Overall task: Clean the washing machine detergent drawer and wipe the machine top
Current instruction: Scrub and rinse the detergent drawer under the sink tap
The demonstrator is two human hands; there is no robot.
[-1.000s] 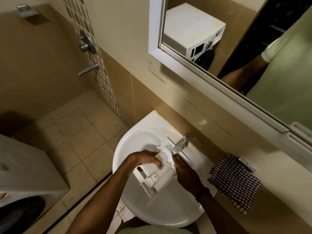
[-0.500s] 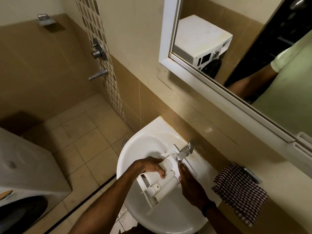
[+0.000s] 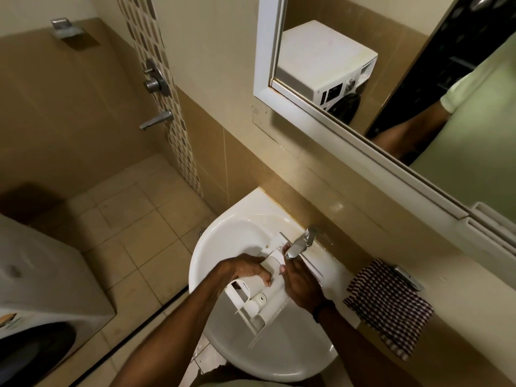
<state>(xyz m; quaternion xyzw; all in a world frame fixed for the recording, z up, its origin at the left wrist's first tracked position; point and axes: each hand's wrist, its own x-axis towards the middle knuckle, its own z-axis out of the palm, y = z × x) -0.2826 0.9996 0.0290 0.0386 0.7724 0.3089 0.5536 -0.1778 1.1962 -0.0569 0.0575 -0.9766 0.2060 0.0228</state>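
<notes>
Detergent drawer (image 3: 261, 298): white plastic, out of the machine, held lengthwise over the sink basin (image 3: 220, 247). Far end just under the tap (image 3: 300, 244), near end pointing back toward the body. Open compartments and a small round hole facing up.
Left hand (image 3: 245, 270): laid across the drawer's upper part from the left, fingers curled over its top face and clamped on it.
Right hand (image 3: 300, 283): on the drawer's right side, thumb pressed on the top face, fingers running along the edge toward the tap, one fingertip just below the spout. Gripping the drawer. Dark band at the wrist.
Hands: close together on either side of the one drawer; contact between them not clear.
Tap: metal, at the back rim of the sink basin, spout angled down over the drawer's far end. Water flow not discernible.
Sink basin: white, rounded, set against the tan tiled wall.
Checked cloth (image 3: 388, 300): dark and white squares, at a metal holder (image 3: 406, 276) on the wall, right of the sink basin and near the right forearm.
Washing machine (image 3: 42, 275): white front loader at the left edge, well apart from the sink basin, dark round door low down.
Mirror (image 3: 264, 51): white-framed, above the sink basin. Reflects the machine's top, an arm and a pale green shirt.
Shower fittings (image 3: 153, 82): metal valve and spout on the mosaic strip, left of the mirror.
Floor (image 3: 125, 219): beige tiles.
</notes>
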